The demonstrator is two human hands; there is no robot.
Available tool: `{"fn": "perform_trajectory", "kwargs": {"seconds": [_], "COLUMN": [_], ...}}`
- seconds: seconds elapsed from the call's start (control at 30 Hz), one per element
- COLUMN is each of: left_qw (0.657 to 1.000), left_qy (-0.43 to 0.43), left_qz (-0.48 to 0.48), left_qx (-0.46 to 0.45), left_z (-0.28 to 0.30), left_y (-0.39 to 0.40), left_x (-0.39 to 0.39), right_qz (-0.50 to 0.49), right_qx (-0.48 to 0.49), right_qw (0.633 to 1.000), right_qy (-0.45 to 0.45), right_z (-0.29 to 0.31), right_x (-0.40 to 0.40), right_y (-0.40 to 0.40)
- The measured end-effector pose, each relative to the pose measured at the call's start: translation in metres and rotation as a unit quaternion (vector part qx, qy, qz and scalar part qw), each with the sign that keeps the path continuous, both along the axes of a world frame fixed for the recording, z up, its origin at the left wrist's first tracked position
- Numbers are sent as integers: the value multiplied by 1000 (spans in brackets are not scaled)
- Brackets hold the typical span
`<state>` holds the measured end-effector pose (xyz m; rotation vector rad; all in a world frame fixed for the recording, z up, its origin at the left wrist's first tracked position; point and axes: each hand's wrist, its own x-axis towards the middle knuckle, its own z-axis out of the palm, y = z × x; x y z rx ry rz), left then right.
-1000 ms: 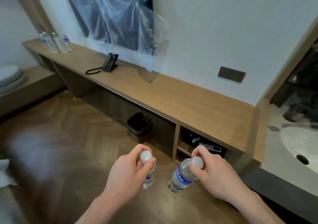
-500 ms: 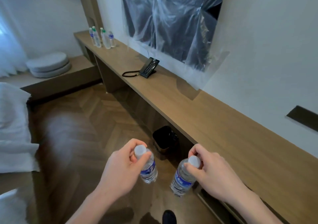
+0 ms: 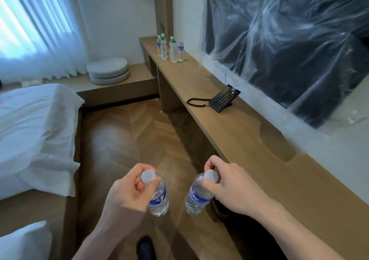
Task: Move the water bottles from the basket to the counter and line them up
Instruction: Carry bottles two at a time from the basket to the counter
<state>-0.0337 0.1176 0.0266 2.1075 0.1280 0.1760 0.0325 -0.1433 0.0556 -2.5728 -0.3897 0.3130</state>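
A counter [image 3: 249,139] is running along the right wall; bottles [image 3: 171,49] are standing at its far end, a telephone [image 3: 222,99] nearer. A bed [image 3: 34,131] is lying left.

The far bottles [image 3: 171,49] are too small to read. The shoe [image 3: 145,247] and the worktop [image 3: 299,179] get cut off.

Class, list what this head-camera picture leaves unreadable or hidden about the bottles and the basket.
1. Basket: not in the head view at all.
2. Far bottles on the counter: too small to read labels or count surely.
3. Left hand bottle: neck hidden by the grip.
4. Right hand bottle: shoulder hidden by fingers; label print blurred.
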Motion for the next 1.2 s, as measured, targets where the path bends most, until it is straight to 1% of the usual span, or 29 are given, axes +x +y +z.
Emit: {"fn": "perform_trajectory", "kwargs": {"seconds": [0.13,0.27,0.4,0.5,0.57,0.83,1.0,1.2], "left_qw": [1000,1000,996,993,992,995,995,994], "left_qy": [6,-2,0,-29,-35,11,23,12], "left_qz": [17,1,-18,-32,-40,-55,-44,3], "left_qx": [6,23,83,114,116,79,87,109], "left_z": [-9,-1,10,18,21,16,16,18], "left_y": [63,122,166,187,199,230,250,286], "left_x": [68,129,191,233,264,401,495,592], "right_qz": [2,-19,-50,-63,-71,-68,-48,-8], "right_qx": [3,-5,19,20,10,31,28,18], "right_qw": [1000,1000,998,998,997,997,998,1000], "right_qy": [-11,-2,12,19,8,26,28,17], "right_z": [-2,-2,-4,-5,-4,-23,-32,-17], "right_x": [62,114,159,194,222,356,457,581], "right_y": [60,109,141,160,172,208,237,270]}}
